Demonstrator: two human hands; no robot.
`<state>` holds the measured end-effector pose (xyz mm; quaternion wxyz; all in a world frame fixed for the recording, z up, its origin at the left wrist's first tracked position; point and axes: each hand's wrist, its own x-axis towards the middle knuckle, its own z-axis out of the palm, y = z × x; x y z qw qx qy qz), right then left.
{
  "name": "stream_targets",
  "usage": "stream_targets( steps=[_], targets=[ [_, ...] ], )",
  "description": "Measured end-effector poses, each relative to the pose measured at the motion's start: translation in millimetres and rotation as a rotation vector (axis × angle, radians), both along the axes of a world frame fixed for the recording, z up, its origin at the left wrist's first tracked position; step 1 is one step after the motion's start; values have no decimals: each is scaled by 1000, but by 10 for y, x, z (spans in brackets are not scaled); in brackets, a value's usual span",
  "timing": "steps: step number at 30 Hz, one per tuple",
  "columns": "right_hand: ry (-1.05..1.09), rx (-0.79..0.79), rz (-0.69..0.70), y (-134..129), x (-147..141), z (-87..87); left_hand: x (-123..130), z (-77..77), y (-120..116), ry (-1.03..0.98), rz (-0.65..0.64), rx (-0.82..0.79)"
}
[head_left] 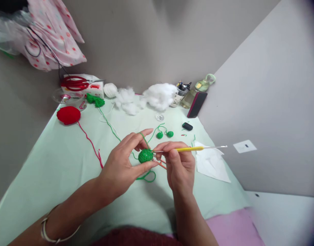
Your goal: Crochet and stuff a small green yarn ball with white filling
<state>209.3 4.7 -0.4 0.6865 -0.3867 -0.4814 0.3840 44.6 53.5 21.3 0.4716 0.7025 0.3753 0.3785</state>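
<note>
My left hand point(123, 160) pinches a small round green crochet piece point(145, 155) between thumb and fingers, and green yarn runs up over its raised index finger. In my right hand point(180, 162) is a crochet hook point(190, 149) with a yellow handle, held like a pencil. One tip of the hook meets the right edge of the green piece; the other metal end points right. An orange tool point(160, 164) lies behind the fingers, partly hidden. A loop of green yarn point(150, 177) hangs below the piece. Two small green crocheted balls point(159, 135) rest beyond my hands.
A red yarn ball point(69, 115) and green yarn bundle point(95, 100) lie left. Red-handled scissors point(75, 83) rest on a box. White stuffing point(160, 96), a pen cup point(179, 95), a bottle point(195, 92) and a phone point(197, 105) stand along the back. White paper point(210, 162) lies right.
</note>
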Motion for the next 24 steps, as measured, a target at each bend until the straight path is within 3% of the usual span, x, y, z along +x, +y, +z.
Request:
stream_targets(
  steps=[10,17,20,24],
  targets=[
    [78,-14,47,15,-1,-9,20,41,21,-166,-15,-218],
    [-180,138,-132,-54,-75,18,15,44,20,-176,17,-282],
    [-176,132,-123,-53,-62,31,-11,58,44,-199,-40,-378],
    [-126,127,-126,-39,-19,46,-78,78,77,-278,-208,-477]
  ],
)
